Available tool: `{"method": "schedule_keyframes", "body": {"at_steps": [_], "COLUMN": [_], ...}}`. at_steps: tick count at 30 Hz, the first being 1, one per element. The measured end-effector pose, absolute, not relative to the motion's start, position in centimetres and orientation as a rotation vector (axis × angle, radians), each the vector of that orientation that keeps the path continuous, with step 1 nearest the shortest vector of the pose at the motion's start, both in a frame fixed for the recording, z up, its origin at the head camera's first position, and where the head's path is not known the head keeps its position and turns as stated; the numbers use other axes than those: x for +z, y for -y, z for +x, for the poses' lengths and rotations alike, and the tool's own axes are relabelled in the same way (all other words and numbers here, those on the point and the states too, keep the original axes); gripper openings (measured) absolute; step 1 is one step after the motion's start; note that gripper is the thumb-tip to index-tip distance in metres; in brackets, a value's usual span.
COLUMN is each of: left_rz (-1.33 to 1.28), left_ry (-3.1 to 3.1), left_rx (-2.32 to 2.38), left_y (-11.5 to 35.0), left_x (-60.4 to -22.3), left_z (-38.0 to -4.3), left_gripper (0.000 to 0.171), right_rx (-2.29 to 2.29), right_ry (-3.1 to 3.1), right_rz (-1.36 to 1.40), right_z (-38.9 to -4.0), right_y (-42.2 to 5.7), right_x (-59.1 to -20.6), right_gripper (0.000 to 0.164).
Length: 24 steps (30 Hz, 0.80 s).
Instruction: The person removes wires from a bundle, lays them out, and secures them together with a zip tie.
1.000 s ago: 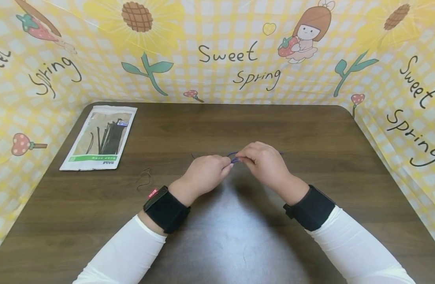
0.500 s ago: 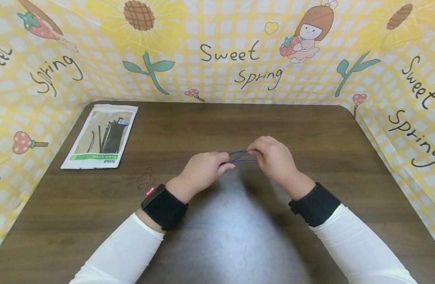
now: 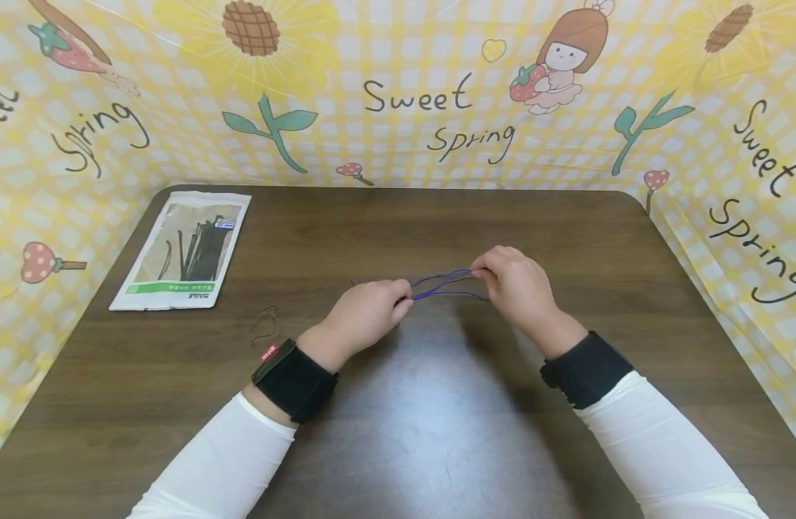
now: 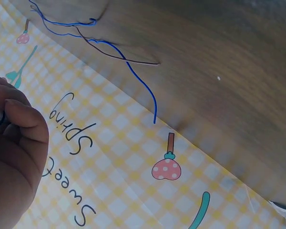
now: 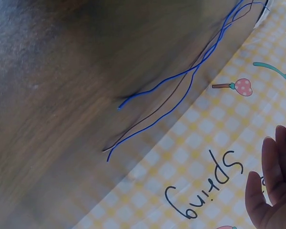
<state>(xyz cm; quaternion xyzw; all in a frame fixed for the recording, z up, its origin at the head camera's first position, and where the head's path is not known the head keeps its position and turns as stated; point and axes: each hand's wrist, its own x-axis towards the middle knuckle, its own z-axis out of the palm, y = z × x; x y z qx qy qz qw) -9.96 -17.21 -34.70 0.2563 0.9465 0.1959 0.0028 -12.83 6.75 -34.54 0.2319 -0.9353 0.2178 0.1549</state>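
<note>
Blue wires (image 3: 429,293) and a thin brown wire stretch between my two hands in the head view, crossing near the left one. My left hand (image 3: 368,310) grips the bunch, with curled fingers also seen in the left wrist view. Thumb and fingertips of my right hand (image 3: 518,292) pinch strands at their upper right, while one blue strand runs loose below. Wire ends spread over wood in both wrist views: a blue wire (image 4: 142,83) and brown wire (image 4: 119,57) in the left, blue wire (image 5: 155,88) and brown wire (image 5: 169,98) in the right.
At the back left of the dark wooden table (image 3: 398,223) lies a white bag (image 3: 171,298) whose window shows black cable ties. A thin brown looped strand (image 3: 275,313) rests left of my left hand. A yellow checked sheet (image 3: 398,151) surrounds the table's back and sides.
My right hand has moved right and slightly back, away from the left, which has shifted a little left. The gap has widened, and more of the blue and brown wires shows between them.
</note>
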Motion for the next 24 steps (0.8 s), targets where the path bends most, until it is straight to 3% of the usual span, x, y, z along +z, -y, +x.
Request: {"method": "schedule_keyframes", "body": {"at_steps": [12, 24], "left_rz": [0.741, 0.726], "left_ry": [-2.930, -2.854], "left_rx": [0.684, 0.689], "left_y": [17.35, 17.74], "left_x": [-34.68, -34.89], "left_z": [-10.15, -9.92], "left_gripper": [0.006, 0.028], "right_rx": [0.571, 0.570], "right_ry": [2.688, 2.690], "right_rz": [0.671, 0.663], "right_z": [-13.05, -13.13], "right_y": [-7.03, -7.33], "right_x": [-34.95, -35.03], "right_gripper": [0.004, 0.004]}}
